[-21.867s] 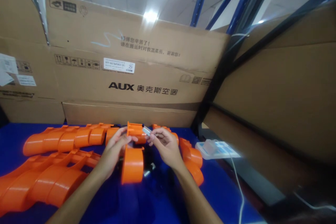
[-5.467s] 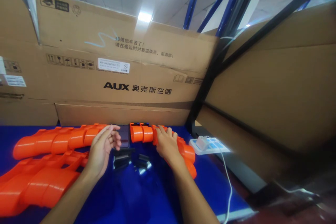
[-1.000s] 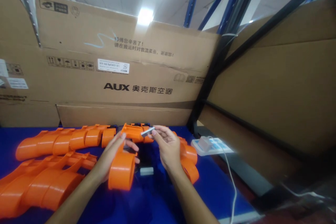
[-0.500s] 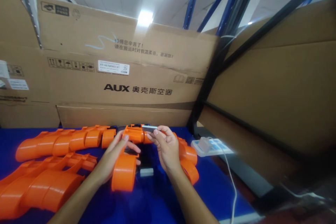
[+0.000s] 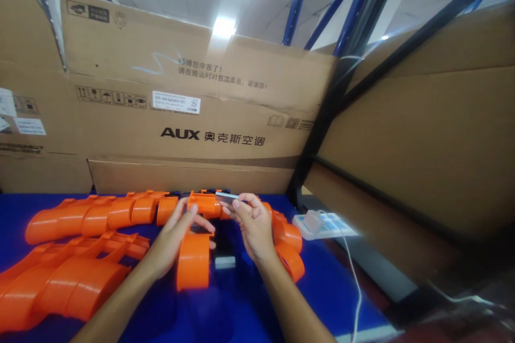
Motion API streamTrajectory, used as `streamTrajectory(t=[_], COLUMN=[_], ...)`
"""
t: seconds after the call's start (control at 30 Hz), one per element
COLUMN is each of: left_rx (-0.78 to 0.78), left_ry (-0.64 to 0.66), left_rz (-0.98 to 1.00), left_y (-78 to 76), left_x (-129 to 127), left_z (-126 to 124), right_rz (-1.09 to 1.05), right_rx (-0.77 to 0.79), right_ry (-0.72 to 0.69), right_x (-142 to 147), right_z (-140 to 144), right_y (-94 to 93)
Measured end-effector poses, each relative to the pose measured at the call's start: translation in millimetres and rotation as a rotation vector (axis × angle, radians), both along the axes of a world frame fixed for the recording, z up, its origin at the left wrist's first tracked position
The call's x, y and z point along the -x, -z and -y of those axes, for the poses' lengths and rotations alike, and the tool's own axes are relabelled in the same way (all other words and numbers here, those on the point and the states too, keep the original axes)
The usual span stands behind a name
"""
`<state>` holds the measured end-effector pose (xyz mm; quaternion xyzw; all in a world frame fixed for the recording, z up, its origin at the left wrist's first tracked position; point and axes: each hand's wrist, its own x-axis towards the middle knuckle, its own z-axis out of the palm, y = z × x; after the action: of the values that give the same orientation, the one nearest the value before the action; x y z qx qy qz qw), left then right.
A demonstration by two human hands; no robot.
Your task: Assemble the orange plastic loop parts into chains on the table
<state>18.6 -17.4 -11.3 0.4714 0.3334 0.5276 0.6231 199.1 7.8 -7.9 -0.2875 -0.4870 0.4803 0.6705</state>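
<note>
Orange plastic part [image 5: 194, 257] held up over blue bench [image 5: 241, 311], centre | left hand [image 5: 171, 238] grip closed round its upper end | right hand [image 5: 251, 222] pinches small grey strip [image 5: 226, 196] at fingertips, against part's top | second grey piece [image 5: 224, 262] on bench beneath | orange rows [image 5: 92, 211] left | cardboard box [image 5: 181, 112] behind

The duct [image 5: 193, 260] under the left hand's [image 5: 171, 241] fingers is smooth, glossy orange plastic. The strip [image 5: 226, 196] pinched at the right hand's [image 5: 251, 225] fingertips looks like pale, shiny metal. The table [image 5: 225, 305] below is matt blue; the boxes [image 5: 181, 102] beyond are rough brown cardboard.
</note>
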Motion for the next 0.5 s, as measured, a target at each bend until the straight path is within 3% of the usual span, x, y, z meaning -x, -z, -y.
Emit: streamTrajectory(t=[0.3,0.5], left_rx=[-0.025,-0.064], left_ry=[0.014,0.019], left_rz=[-0.036,-0.093], left_y=[0.5,1.4], left_x=[1.6,0.5], left_z=[-3.1,-2.5], right_rz=[0.017,0.074], right_rx=[0.000,-0.030], right_ry=[-0.015,0.098], right_x=[-0.6,1.4], right_z=[-1.1,-3.5], right_y=[2.1,7.5])
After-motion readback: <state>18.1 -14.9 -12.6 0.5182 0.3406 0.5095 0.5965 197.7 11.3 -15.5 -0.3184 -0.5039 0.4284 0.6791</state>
